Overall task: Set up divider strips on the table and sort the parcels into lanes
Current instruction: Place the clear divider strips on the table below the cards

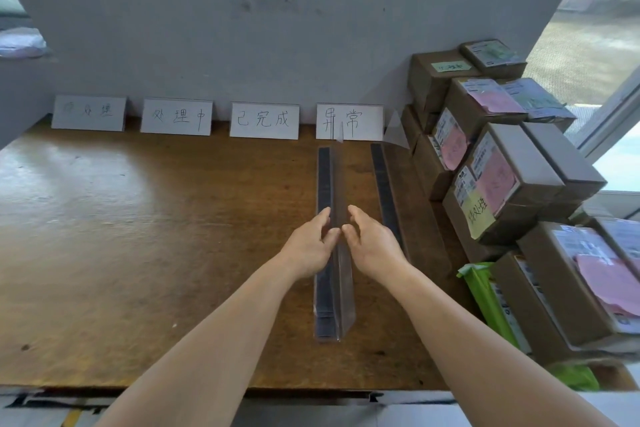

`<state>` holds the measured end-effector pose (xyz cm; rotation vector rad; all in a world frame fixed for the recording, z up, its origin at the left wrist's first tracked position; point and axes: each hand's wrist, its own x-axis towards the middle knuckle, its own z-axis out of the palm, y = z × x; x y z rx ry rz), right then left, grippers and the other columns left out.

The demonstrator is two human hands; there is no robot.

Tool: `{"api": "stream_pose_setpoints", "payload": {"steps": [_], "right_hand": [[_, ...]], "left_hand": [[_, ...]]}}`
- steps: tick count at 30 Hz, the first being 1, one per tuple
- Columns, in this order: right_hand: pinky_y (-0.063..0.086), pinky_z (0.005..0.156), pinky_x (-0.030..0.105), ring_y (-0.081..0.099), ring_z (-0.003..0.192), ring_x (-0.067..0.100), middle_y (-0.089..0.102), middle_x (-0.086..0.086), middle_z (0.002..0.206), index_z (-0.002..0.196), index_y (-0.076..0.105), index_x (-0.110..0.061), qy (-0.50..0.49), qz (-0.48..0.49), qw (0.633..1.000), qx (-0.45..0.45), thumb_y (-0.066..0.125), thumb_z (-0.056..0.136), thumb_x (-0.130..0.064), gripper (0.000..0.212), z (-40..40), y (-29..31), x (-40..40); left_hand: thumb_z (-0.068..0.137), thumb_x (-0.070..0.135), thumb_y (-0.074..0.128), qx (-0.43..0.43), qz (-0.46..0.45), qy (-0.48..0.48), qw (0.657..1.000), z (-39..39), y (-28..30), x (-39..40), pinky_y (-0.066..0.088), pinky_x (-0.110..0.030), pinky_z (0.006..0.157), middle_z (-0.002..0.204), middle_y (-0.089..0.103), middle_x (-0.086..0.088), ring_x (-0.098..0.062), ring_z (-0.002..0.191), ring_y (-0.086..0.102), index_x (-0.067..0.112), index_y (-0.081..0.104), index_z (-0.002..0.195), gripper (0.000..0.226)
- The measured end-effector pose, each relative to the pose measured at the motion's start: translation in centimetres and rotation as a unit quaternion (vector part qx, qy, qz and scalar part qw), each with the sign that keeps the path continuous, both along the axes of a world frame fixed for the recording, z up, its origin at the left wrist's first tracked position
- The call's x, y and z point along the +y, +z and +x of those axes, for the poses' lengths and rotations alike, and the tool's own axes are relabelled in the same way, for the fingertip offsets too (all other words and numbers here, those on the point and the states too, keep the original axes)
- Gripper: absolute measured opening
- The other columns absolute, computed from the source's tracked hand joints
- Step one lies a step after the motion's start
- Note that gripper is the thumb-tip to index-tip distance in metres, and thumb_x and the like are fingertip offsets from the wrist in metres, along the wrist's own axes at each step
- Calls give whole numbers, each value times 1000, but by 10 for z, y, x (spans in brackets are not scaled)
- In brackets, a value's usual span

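A clear plastic divider strip (334, 302) with a dark base runs front to back on the brown table (138, 236), below the rightmost label card. My left hand (311, 246) and my right hand (372, 243) pinch its upright fin from either side near the middle. A second divider strip (382, 180) lies parallel just to the right, beside the parcels. Several cardboard parcels (502, 177) with pink, yellow and green notes are stacked at the table's right edge.
Four white label cards with handwritten characters (263, 120) lean against the grey wall at the back. A green bag (485, 291) sits among the front parcels. The left part of the table shows bare wood. A window is at far right.
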<state>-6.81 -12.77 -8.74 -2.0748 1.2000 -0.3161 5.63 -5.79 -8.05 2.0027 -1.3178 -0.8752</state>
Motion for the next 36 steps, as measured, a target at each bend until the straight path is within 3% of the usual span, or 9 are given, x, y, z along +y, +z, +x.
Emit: {"api": "stream_pose_setpoints", "payload": {"steps": [2, 5, 8, 12, 16, 19, 26, 30, 36], "right_hand": [[42, 98, 33, 45, 129, 19, 43, -1, 145, 147, 25, -30, -1, 4, 1000, 1, 42, 99, -36, 51, 1, 1, 2], [45, 76, 23, 57, 105, 13, 53, -1, 133, 144, 27, -31, 18, -17, 1000, 13, 51, 95, -34, 55, 3, 1, 6], [38, 58, 15, 47, 73, -3, 59, -4, 121, 140, 28, -33, 16, -39, 999, 22, 55, 93, -31, 55, 8, 2, 10], [51, 75, 27, 58, 87, 8, 60, -2, 119, 147, 20, -27, 14, -58, 997, 45, 50, 94, -28, 61, 13, 7, 18], [52, 82, 31, 58, 89, 10, 62, 0, 117, 150, 18, -22, 9, -72, 996, 49, 48, 96, -21, 61, 21, 10, 29], [52, 89, 38, 60, 100, 18, 60, 3, 120, 150, 18, -22, 1, -59, 997, 46, 45, 96, -18, 60, 30, 12, 35], [51, 87, 33, 58, 100, 14, 57, 2, 124, 150, 19, -26, -38, -52, 997, 36, 45, 97, -13, 61, 59, 12, 46], [44, 65, 18, 46, 67, 3, 58, -1, 115, 151, 17, -27, -59, -61, 995, 50, 44, 97, -13, 62, 72, 10, 43], [55, 72, 30, 57, 76, 8, 58, 0, 107, 151, 13, -24, -66, -70, 991, 95, 44, 95, -7, 66, 86, 17, 32]], "left_hand": [[100, 28, 41, -52, -11, 2, 999, 1, 4, 0, 37, -34, 108, 148, 41, -4, -19, 132, 43, 18, 24, 150, 54], [98, 23, 42, -139, -27, 28, 990, 2, 10, 1, 49, -30, 85, 122, 62, -7, -19, 103, 60, 14, 26, 149, 54], [98, 21, 42, -144, -27, 65, 987, 2, 10, 4, 51, -34, 83, 116, 64, -10, -23, 99, 62, 11, 12, 152, 63], [97, 18, 42, -117, -60, 99, 986, 8, 7, 11, 48, -30, 84, 117, 64, -8, -21, 101, 62, 12, 15, 152, 62], [96, 14, 44, -96, -87, 120, 984, 15, 5, 21, 45, -32, 96, 128, 60, -10, -23, 116, 57, 12, 25, 150, 57], [95, 13, 46, -83, -90, 136, 983, 26, 4, 32, 46, -29, 95, 129, 60, -9, -21, 115, 57, 13, 28, 149, 56], [98, 15, 48, -109, -71, 170, 977, 67, 6, 53, 48, -24, 85, 128, 60, -2, -17, 107, 62, 18, 26, 150, 57], [99, 15, 45, -140, -60, 187, 971, 85, 8, 61, 46, -20, 77, 127, 61, -1, -17, 106, 62, 18, 24, 150, 56], [100, 16, 42, -142, -45, 190, 970, 98, 10, 62, 42, -18, 70, 125, 61, 0, -11, 98, 60, 20, 23, 151, 54]]}}
